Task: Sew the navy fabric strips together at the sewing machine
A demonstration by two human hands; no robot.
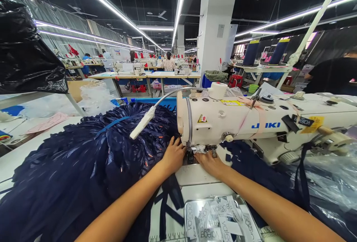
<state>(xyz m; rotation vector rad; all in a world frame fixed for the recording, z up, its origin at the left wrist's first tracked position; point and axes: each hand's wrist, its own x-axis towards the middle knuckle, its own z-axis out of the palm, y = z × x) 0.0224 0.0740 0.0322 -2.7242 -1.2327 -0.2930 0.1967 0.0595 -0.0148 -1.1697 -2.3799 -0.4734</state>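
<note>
My left hand (pixel 173 156) reaches in at the left of the sewing machine's needle area, fingers stretched forward and slightly apart beside the navy fabric. My right hand (pixel 209 164) is at the other side of the presser foot (pixel 190 155), its fingers drawn together and partly hidden under the machine head; what they hold I cannot make out. The white sewing machine (pixel 217 115) stands over both hands. A large heap of navy garments (pixel 83 160) with lace-like edges lies left of my left hand. Navy strips (pixel 172 193) hang below it.
In front of the machine sits a metal tray (pixel 186 218) of printed labels (pixel 220 212). A lamp on a bendy neck (pixel 143 121) leans over the heap. More navy fabric (pixel 251 164) and clear plastic (pixel 331 178) lie right. Thread cones (pixel 251 53) stand behind. People work in the background.
</note>
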